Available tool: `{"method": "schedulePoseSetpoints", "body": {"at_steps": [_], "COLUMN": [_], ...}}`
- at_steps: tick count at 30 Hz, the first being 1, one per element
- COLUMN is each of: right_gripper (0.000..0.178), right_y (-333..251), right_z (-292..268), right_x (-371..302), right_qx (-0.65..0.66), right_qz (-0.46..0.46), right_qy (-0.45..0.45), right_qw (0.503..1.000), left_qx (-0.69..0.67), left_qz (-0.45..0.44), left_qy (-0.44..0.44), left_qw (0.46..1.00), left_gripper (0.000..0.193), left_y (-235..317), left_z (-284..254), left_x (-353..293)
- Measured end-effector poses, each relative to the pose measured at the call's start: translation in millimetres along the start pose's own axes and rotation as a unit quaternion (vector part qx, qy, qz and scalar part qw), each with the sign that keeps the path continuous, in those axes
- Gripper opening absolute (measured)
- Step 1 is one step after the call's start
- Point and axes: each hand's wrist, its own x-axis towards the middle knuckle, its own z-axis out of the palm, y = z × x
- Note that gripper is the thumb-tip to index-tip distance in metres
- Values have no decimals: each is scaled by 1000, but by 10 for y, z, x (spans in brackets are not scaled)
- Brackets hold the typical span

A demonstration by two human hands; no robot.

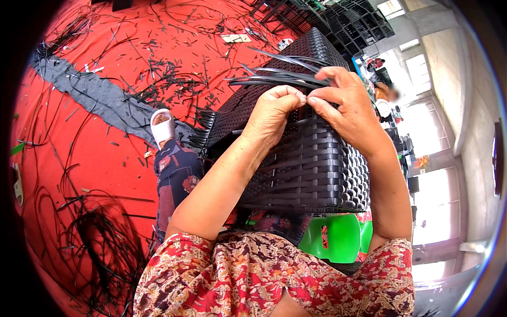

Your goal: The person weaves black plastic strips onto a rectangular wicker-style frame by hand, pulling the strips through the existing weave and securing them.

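A black woven piece of flat plastic strips (311, 169) stands before me, over my lap. At its upper edge my left hand (273, 112) is closed, thumb and forefinger pinched together. My right hand (346, 105) meets it there, its thumb and forefinger closing in at the same spot while the other fingers curl above. What lies between the fingertips is hidden. Loose black strips (280, 78) fan out to the left just beyond both hands, the nearest ones passing close to my right fingers. More weave stretches away behind them.
Red floor covering (127, 174) is strewn with cut strip ends, and a tangled heap of strips (105, 248) lies at lower left. A grey cloth strip (100, 90) crosses it by my pink slipper (162, 127). Below the weave is a green plastic seat (332, 240); black racks (348, 21) stand far off.
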Motion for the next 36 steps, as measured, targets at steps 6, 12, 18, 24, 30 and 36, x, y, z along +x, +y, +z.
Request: {"method": "schedulePoseSetpoints", "body": {"at_steps": [6, 12, 18, 24, 30, 36], "right_gripper": [17, 18, 18, 18, 18, 18], "right_y": [84, 122, 121, 116, 54, 157], "right_z": [186, 191, 191, 205, 202, 248], "right_x": [-20, -88, -130, -134, -133, -139], "right_qx": [117, 121, 106, 124, 122, 149], "right_qz": [76, 100, 106, 109, 112, 115], "right_qy": [14, 11, 16, 17, 35, 28], "right_qw": [990, 988, 988, 986, 986, 982], "left_qx": [31, 133, 328, 286, -99, -240], "left_qz": [22, -38, -77, -179, -183, -165], "left_qy": [17, 1, 19, -8, 67, -38], "left_qw": [999, 990, 942, 941, 976, 956], "left_gripper": [2, 9, 26, 16, 7, 26], "left_y": [10, -2, -209, -172, -398, -516], "left_z": [17, -100, -77, 3, -69, -150], "left_x": [-20, -88, -69, 38, -15, -87]}}
